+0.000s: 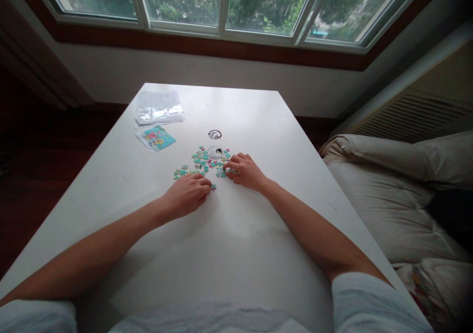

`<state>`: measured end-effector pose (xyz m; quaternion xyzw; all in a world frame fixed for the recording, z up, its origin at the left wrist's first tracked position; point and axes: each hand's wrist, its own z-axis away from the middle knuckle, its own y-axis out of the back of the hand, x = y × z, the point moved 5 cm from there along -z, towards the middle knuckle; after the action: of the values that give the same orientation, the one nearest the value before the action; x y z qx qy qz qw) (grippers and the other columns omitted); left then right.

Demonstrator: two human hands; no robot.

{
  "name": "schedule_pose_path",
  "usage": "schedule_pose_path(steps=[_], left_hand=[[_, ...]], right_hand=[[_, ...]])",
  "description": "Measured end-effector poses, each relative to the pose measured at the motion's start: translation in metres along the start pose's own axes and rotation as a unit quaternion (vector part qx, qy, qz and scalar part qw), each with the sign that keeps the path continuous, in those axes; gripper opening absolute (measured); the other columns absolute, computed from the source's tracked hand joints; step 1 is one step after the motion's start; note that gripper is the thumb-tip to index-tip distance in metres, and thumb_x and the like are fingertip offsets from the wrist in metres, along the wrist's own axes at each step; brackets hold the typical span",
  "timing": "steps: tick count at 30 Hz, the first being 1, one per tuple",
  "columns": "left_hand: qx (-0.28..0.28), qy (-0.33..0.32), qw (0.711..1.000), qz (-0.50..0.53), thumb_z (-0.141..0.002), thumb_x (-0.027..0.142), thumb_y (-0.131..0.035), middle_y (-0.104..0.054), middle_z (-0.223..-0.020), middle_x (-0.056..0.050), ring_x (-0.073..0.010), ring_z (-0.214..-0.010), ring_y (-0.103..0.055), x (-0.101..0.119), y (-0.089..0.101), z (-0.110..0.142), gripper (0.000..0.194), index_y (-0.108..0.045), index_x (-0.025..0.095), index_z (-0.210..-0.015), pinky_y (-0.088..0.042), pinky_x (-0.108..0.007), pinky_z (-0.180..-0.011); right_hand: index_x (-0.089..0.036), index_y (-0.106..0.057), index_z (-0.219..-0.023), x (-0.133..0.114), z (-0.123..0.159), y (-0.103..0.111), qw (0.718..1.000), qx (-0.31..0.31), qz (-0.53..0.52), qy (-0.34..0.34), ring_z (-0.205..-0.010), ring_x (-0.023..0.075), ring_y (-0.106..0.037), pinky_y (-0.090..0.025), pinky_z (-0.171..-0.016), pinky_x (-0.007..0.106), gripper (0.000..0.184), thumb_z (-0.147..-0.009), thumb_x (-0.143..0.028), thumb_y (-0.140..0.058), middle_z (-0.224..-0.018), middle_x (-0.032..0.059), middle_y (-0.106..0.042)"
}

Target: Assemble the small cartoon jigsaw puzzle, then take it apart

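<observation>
Small jigsaw pieces (pixel 201 156), mostly green and teal with pink bits, lie loose in a pile on the white table (pixel 236 254). My left hand (pixel 186 193) rests at the near left of the pile, its fingers closed at a single jigsaw piece (pixel 213 187) that pokes out past the fingertips. On the right side, my right hand (pixel 245 171) curves over the pile's edge with the fingers a little apart, touching or just above several pieces. Whatever lies under its palm is hidden.
A teal printed picture packet (pixel 156 138) and a clear plastic bag (pixel 159 107) lie at the back left. Two round table inserts (pixel 215 134) are behind and within the pile. A padded beige sofa (pixel 384 195) stands right of the table, and a window is ahead.
</observation>
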<state>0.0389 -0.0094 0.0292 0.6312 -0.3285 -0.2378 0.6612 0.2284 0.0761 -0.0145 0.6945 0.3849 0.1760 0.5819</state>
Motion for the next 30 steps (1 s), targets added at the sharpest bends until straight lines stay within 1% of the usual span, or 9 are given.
schedule_pose_path(steps=[2,4,8,11,15,20,23,25,30], left_hand=[[-0.007,0.001,1.0,0.001,-0.098,0.019,-0.051,-0.071,-0.103,-0.007,-0.0215,-0.099,-0.06,0.003,-0.001,-0.001,0.02,-0.07,0.019,-0.096,-0.048,-0.035,-0.087],[-0.013,-0.007,1.0,-0.001,-0.098,0.022,-0.052,-0.069,-0.102,-0.008,-0.0225,-0.098,-0.059,0.007,-0.002,-0.001,0.018,-0.07,0.019,-0.101,-0.048,-0.036,-0.087],[-0.02,-0.032,0.999,0.006,-0.096,0.029,-0.059,-0.065,-0.113,-0.01,-0.0245,-0.107,-0.056,0.013,-0.004,-0.001,0.022,-0.067,0.018,-0.115,-0.047,-0.037,-0.092],[-0.02,-0.022,1.0,-0.006,-0.097,0.031,-0.059,-0.064,-0.114,-0.01,-0.0253,-0.108,-0.055,0.013,-0.005,0.0,0.026,-0.065,0.019,-0.119,-0.047,-0.039,-0.092],[-0.003,0.002,1.0,-0.029,-0.099,0.03,-0.055,-0.063,-0.114,-0.01,-0.0258,-0.107,-0.054,0.012,-0.005,0.001,0.026,-0.063,0.021,-0.122,-0.046,-0.04,-0.091],[0.007,0.002,0.999,-0.034,-0.099,0.031,-0.054,-0.061,-0.12,-0.011,-0.0258,-0.11,-0.053,0.014,-0.01,0.001,0.032,-0.056,0.021,-0.13,-0.046,-0.039,-0.092],[0.001,0.006,0.999,-0.045,-0.097,0.032,-0.058,-0.059,-0.122,-0.012,-0.0265,-0.11,-0.053,0.014,-0.012,0.0,0.034,-0.056,0.021,-0.129,-0.046,-0.039,-0.091],[-0.005,0.003,0.999,-0.048,-0.096,0.032,-0.059,-0.059,-0.121,-0.011,-0.0265,-0.111,-0.053,0.014,-0.013,-0.001,0.031,-0.057,0.02,-0.125,-0.045,-0.039,-0.092],[0.0,0.003,0.998,-0.056,-0.099,0.031,-0.053,-0.062,-0.116,-0.01,-0.0259,-0.111,-0.053,0.013,-0.012,-0.002,0.018,-0.061,0.018,-0.11,-0.044,-0.04,-0.093]], right_hand=[[-0.026,-0.071,-0.112,0.0,0.0,0.0,1.0,-0.001,-0.001,-0.001,-0.103,0.0259,-0.05,-0.033,-0.091,0.039,0.02,-0.095,-0.035,-0.062,-0.105,0.0081,-0.066],[-0.026,-0.071,-0.112,0.0,-0.001,0.0,1.0,-0.002,-0.002,-0.003,-0.103,0.026,-0.05,-0.033,-0.091,0.039,0.02,-0.095,-0.034,-0.063,-0.105,0.0081,-0.066],[-0.026,-0.071,-0.112,0.0,-0.001,0.0,1.0,-0.003,-0.003,-0.004,-0.103,0.0255,-0.05,-0.033,-0.091,0.039,0.02,-0.094,-0.033,-0.064,-0.106,0.0079,-0.066],[-0.026,-0.07,-0.112,-0.001,-0.001,0.0,1.0,-0.003,-0.004,-0.001,-0.103,0.0252,-0.051,-0.033,-0.091,0.038,0.021,-0.094,-0.034,-0.065,-0.106,0.0076,-0.066],[-0.026,-0.07,-0.112,-0.002,-0.002,0.0,1.0,-0.003,-0.005,-0.002,-0.103,0.0252,-0.051,-0.034,-0.091,0.038,0.02,-0.094,-0.033,-0.065,-0.106,0.0074,-0.066],[-0.026,-0.07,-0.111,-0.003,-0.002,0.001,1.0,-0.004,-0.005,-0.005,-0.103,0.0257,-0.05,-0.033,-0.092,0.038,0.02,-0.095,-0.034,-0.063,-0.107,0.008,-0.066],[-0.025,-0.07,-0.111,-0.003,-0.002,0.001,1.0,-0.006,-0.007,-0.005,-0.104,0.0259,-0.05,-0.033,-0.092,0.038,0.02,-0.096,-0.035,-0.062,-0.107,0.0084,-0.066],[-0.026,-0.07,-0.112,-0.003,-0.002,0.0,1.0,-0.006,-0.006,-0.005,-0.104,0.0259,-0.05,-0.033,-0.092,0.038,0.02,-0.096,-0.035,-0.061,-0.107,0.0084,-0.066],[-0.025,-0.069,-0.111,-0.003,-0.001,0.0,1.0,0.0,-0.006,-0.002,-0.104,0.0255,-0.05,-0.033,-0.092,0.038,0.02,-0.096,-0.036,-0.062,-0.107,0.0077,-0.066]])
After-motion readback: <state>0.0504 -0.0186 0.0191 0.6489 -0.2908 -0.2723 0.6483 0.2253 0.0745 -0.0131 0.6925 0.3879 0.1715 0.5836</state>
